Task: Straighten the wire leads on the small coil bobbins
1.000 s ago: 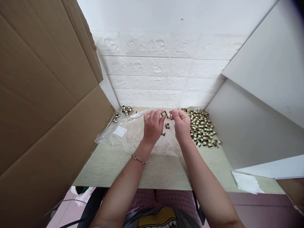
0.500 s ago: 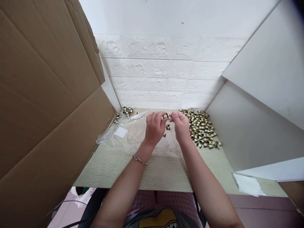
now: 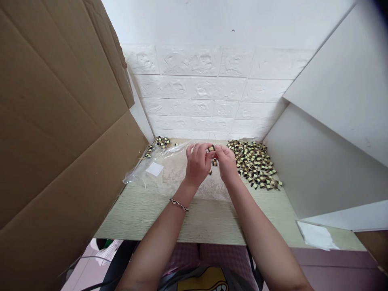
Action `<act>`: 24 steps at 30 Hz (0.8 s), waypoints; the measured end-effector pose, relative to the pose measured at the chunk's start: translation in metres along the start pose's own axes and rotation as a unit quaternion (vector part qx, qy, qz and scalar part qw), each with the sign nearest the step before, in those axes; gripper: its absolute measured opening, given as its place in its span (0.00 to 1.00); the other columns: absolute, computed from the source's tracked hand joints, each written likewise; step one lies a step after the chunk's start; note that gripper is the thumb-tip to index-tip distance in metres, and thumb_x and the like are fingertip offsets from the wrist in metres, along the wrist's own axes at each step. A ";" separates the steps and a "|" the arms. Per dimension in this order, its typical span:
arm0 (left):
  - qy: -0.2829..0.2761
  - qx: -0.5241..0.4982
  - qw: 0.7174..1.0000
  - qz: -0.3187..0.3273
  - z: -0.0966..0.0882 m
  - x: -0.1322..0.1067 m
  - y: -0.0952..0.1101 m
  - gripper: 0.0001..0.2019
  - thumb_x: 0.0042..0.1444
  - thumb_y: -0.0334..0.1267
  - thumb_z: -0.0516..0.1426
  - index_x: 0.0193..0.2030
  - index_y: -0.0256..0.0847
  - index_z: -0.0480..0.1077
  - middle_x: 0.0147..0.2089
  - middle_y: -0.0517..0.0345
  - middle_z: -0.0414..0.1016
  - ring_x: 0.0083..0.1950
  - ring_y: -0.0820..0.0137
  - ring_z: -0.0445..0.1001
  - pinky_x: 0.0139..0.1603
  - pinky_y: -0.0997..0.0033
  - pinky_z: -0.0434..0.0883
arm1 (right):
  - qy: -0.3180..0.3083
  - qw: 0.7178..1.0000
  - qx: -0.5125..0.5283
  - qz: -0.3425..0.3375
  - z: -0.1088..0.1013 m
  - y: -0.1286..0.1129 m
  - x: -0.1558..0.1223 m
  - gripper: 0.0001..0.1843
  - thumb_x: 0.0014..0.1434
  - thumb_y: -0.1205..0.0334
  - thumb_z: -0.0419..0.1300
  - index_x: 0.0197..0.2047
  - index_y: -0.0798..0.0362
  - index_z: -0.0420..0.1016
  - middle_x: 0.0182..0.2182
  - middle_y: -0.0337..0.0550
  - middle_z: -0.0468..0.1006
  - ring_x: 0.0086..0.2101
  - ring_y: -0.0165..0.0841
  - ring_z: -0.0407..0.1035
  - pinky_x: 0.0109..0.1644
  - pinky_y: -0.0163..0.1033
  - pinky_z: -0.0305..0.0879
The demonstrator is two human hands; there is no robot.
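Hands meet over the far middle of the counter (image 3: 157, 214) in the head view, fingertips drawn together. The left hand (image 3: 198, 163) and the right hand (image 3: 226, 161) pinch one small black-and-cream component (image 3: 211, 148) between their fingertips, holding it just above the counter surface; both are closed on it, the left from the left side and the right from the right. A thin chain bracelet (image 3: 178, 205) sits on the left wrist.

Directly under the held piece, between the two hands, another loose component (image 3: 214, 162) lies on the clear plastic bag (image 3: 169, 171), and a smaller one shows just beside the left hand's heel, too small to make out in detail. The bag is spread flat across the counter's far half, with a white label (image 3: 154, 169) on its left part.

To the right of the right hand, a big pile of components (image 3: 254, 163) is heaped against the back corner, close to the knuckles but apart from them. A much smaller cluster of components (image 3: 159, 143) lies at the far left corner, near the bag's crumpled edge.

A large cardboard sheet (image 3: 60, 121) stands along the left side, a white brick-textured wall (image 3: 209, 89) runs behind, and a grey-white panel (image 3: 327, 161) walls in the right. A white paper slip (image 3: 317, 235) lies on the counter's near right edge.
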State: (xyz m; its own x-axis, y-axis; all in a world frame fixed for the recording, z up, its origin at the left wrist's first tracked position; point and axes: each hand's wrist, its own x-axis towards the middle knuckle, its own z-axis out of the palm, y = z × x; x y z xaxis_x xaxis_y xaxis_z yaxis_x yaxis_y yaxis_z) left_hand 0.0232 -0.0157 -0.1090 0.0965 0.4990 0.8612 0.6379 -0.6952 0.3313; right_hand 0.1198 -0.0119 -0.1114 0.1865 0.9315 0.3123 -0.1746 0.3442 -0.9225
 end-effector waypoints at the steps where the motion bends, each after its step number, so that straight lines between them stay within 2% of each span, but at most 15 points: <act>1: 0.001 -0.001 1.000 -0.001 0.000 0.000 0.000 0.06 0.56 0.35 0.49 0.40 0.40 0.61 0.37 0.56 0.70 0.39 0.72 0.68 0.51 0.65 0.56 | -0.002 1.000 0.004 0.002 0.000 0.002 0.000 0.16 0.50 0.53 0.54 0.18 0.54 0.60 0.16 0.32 0.60 0.21 0.24 0.53 0.28 0.32 0.52; 11: 0.001 -0.001 1.000 -0.011 0.003 -0.001 -0.001 0.06 0.56 0.36 0.48 0.40 0.40 0.62 0.36 0.56 0.70 0.38 0.72 0.68 0.51 0.65 0.57 | -0.006 0.998 0.058 0.032 0.003 0.008 0.001 0.14 0.48 0.53 0.56 0.20 0.54 0.62 0.17 0.32 0.61 0.21 0.23 0.54 0.28 0.31 0.54; 17: 0.007 -0.029 0.999 -0.036 0.004 -0.002 -0.001 0.07 0.56 0.36 0.48 0.40 0.40 0.63 0.37 0.55 0.69 0.39 0.71 0.67 0.46 0.68 0.61 | -0.011 0.985 0.142 0.101 0.008 0.004 -0.001 0.11 0.45 0.55 0.57 0.23 0.52 0.61 0.18 0.32 0.61 0.21 0.25 0.58 0.28 0.32 0.58; 24: 0.027 -0.088 0.993 -0.068 0.005 -0.001 0.001 0.06 0.55 0.35 0.49 0.39 0.39 0.63 0.38 0.54 0.68 0.39 0.72 0.67 0.40 0.72 0.66 | -0.032 0.957 0.231 0.174 0.012 -0.002 -0.005 0.09 0.43 0.57 0.57 0.25 0.51 0.61 0.19 0.33 0.64 0.26 0.28 0.65 0.32 0.35 0.61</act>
State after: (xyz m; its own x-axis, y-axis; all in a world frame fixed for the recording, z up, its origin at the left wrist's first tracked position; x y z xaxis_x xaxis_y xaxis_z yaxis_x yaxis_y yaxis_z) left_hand 0.0274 -0.0139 -0.1114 -0.0259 0.5683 0.8224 0.4987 -0.7057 0.5033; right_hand 0.1080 -0.0162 -0.1084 -0.0180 0.9994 0.0309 -0.6274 0.0127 -0.7786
